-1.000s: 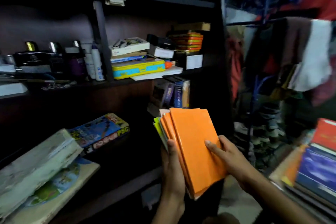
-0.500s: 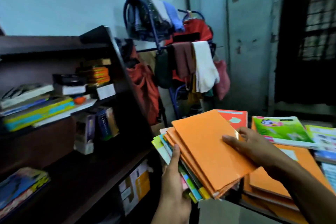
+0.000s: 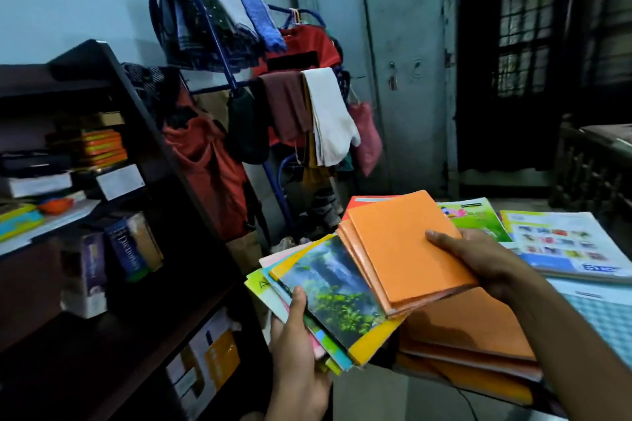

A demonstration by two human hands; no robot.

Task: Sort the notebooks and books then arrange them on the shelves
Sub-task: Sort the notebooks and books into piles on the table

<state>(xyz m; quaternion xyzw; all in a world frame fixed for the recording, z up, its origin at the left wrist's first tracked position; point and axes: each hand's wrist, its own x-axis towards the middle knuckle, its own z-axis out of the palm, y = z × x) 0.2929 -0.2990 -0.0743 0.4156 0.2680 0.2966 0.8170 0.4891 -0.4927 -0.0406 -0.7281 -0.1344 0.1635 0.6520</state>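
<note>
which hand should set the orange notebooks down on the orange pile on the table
Probably the right hand: it already grips the orange notebooks, directly above the orange pile. The left hand holds the mixed stack.

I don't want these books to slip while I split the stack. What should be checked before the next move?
1. Right hand grips the orange notebooks: ok.
2. Left hand holds the colourful books from below: ok.
3. Orange notebooks separated from the colourful books: not ok, they overlap.
4. Orange pile below is ready to take more: ok.
5. Colourful books squared up: not ok, fanned out.
6. Free space on the shelf: ok, a bare board shows.
</note>
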